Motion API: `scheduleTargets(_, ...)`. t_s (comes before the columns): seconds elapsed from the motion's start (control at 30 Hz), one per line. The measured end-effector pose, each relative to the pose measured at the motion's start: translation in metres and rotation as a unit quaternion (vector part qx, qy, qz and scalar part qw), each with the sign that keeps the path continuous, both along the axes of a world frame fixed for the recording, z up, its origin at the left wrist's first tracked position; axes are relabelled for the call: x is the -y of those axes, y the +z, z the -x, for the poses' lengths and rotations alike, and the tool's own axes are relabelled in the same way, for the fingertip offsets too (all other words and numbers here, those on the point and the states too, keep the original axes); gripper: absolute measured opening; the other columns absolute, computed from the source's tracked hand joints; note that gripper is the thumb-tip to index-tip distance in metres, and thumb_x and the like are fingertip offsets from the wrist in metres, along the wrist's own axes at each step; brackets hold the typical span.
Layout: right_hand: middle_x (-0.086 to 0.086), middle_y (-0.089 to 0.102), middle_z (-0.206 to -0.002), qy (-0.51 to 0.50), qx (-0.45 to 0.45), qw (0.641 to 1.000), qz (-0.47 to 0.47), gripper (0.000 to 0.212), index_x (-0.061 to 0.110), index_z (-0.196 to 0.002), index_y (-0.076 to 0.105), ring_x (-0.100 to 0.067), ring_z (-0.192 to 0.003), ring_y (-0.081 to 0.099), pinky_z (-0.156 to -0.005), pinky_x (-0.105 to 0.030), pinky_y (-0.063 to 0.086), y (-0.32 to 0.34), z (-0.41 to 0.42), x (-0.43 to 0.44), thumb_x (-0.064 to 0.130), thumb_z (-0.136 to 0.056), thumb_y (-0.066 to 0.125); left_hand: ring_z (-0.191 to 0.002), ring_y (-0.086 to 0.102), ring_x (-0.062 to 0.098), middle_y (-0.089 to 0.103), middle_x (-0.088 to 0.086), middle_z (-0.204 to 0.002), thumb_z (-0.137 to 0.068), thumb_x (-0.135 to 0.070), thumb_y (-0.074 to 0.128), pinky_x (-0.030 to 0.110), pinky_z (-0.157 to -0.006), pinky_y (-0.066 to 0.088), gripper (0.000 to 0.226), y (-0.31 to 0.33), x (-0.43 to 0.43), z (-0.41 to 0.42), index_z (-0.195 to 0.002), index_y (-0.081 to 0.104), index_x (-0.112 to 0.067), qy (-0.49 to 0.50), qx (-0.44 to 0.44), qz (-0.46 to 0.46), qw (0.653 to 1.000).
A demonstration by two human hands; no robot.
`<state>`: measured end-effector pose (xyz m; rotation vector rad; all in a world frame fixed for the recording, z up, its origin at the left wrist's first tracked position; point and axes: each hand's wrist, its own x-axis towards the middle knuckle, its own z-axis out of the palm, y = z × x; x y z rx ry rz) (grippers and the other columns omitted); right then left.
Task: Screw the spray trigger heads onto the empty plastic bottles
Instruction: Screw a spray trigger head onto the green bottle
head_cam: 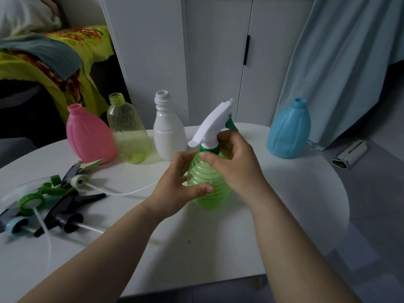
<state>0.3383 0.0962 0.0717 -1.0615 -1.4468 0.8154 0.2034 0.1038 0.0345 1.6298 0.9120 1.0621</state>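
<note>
A ribbed green bottle (pixel 207 189) stands tilted at the middle of the white table (pixel 295 193). My left hand (pixel 175 186) grips its body from the left. My right hand (pixel 234 162) wraps the green collar of a white spray trigger head (pixel 212 123) that sits on the bottle's neck. Behind stand open-necked bottles: a pink bottle (pixel 89 136), a clear yellow-green bottle (pixel 129 132), a white bottle (pixel 168 134), and a blue bottle (pixel 288 130) off to the right. Several loose trigger heads (pixel 61 200) with dip tubes lie in a heap at the left.
White cupboard doors (pixel 218 62) rise behind the table. A pale blue curtain (pixel 338 62) hangs at the right. A lint roller (pixel 349 156) lies on the floor past the table's right edge. A yellow-green blanket (pixel 54 57) drapes at the upper left.
</note>
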Motion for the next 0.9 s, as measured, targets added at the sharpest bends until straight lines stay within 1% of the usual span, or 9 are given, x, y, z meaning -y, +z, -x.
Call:
scheduleTargets(0.13,0.021,0.054,-0.084,-0.014,0.019,1.000,-0.006,0.034,0.036,-0.079,0.043,0.006,-0.081,0.054,-0.066,0.002,0.039,0.002,0.006,-0.001,0.017,-0.070,0.070,-0.094,0.055,0.001,0.055,-0.010,-0.100,-0.053,-0.014,0.072,0.022,-0.084,0.046,0.052,0.001,0.000,0.000,-0.093,0.043,-0.028,0.000,0.003,0.003,1.000)
scheduleTargets(0.23,0.009,0.060,-0.090,0.044,0.046,0.998,0.025,0.021,0.032,-0.088,0.053,-0.009,-0.090,0.059,-0.079,-0.018,0.045,0.006,-0.004,0.001,0.020,-0.075,0.065,-0.095,0.055,-0.004,0.055,-0.010,-0.104,-0.054,-0.014,0.078,0.015,-0.082,0.047,0.056,0.003,0.000,0.001,-0.095,0.043,-0.028,-0.019,0.004,0.008,1.000)
scheduleTargets(0.3,0.007,0.063,-0.086,0.065,0.046,0.996,0.034,0.019,0.034,-0.082,0.056,-0.012,-0.088,0.060,-0.080,-0.024,0.047,0.008,-0.008,0.003,0.018,-0.076,0.065,-0.100,0.055,0.003,0.055,-0.009,-0.106,-0.054,-0.012,0.074,0.019,-0.085,0.048,0.055,0.005,-0.002,0.003,-0.097,0.043,-0.027,-0.037,-0.004,0.016,0.999)
scheduleTargets(0.37,0.011,0.063,-0.079,0.048,0.042,0.998,0.023,0.019,0.035,-0.078,0.057,-0.008,-0.081,0.059,-0.073,-0.017,0.046,0.008,-0.008,0.003,0.018,-0.075,0.066,-0.100,0.055,0.007,0.056,-0.009,-0.104,-0.053,-0.011,0.074,0.020,-0.086,0.048,0.055,0.006,-0.003,0.003,-0.096,0.044,-0.027,-0.041,-0.009,0.014,0.999)
scheduleTargets(0.43,0.011,0.063,-0.077,-0.010,0.046,0.999,0.006,0.015,0.029,-0.084,0.060,-0.006,-0.076,0.057,-0.066,-0.010,0.042,0.004,0.000,0.004,0.019,-0.074,0.066,-0.095,0.056,0.003,0.056,-0.009,-0.101,-0.055,-0.007,0.079,0.014,-0.082,0.047,0.056,0.004,-0.002,-0.001,-0.093,0.044,-0.028,-0.015,0.001,0.003,1.000)
scheduleTargets(0.57,-0.002,0.068,-0.091,-0.127,0.068,0.989,-0.026,0.027,0.018,-0.101,0.062,-0.015,-0.085,0.059,-0.073,-0.018,0.042,-0.003,0.014,0.008,0.023,-0.074,0.066,-0.088,0.056,-0.011,0.055,-0.011,-0.099,-0.059,0.002,0.075,0.007,-0.080,0.045,0.056,-0.001,0.004,-0.009,-0.092,0.043,-0.030,0.044,0.011,-0.028,0.999)
scheduleTargets(0.7,0.017,0.061,-0.076,-0.003,0.061,0.998,0.023,0.015,0.032,-0.079,0.058,0.004,-0.072,0.056,-0.065,-0.006,0.041,0.005,-0.007,0.006,0.020,-0.073,0.067,-0.102,0.055,0.006,0.056,-0.009,-0.105,-0.058,0.000,0.076,0.022,-0.089,0.047,0.060,0.006,0.001,-0.005,-0.098,0.045,-0.031,-0.015,-0.013,0.006,1.000)
scheduleTargets(0.77,0.017,0.061,-0.076,0.045,0.074,0.995,0.039,0.018,0.035,-0.075,0.056,0.004,-0.072,0.056,-0.066,-0.008,0.043,0.008,-0.014,0.005,0.019,-0.075,0.066,-0.104,0.056,0.013,0.057,-0.008,-0.105,-0.057,0.000,0.078,0.026,-0.091,0.046,0.062,0.011,-0.002,-0.003,-0.100,0.046,-0.030,-0.041,-0.031,0.013,0.999)
scheduleTargets(0.9,0.018,0.060,-0.073,0.011,0.070,0.997,0.015,0.019,0.036,-0.075,0.055,0.008,-0.070,0.055,-0.062,-0.004,0.041,0.006,-0.008,0.006,0.021,-0.075,0.065,-0.101,0.056,0.009,0.058,-0.008,-0.102,-0.057,0.002,0.076,0.021,-0.090,0.046,0.060,0.010,-0.001,-0.005,-0.097,0.047,-0.033,-0.010,-0.032,-0.009,0.999)
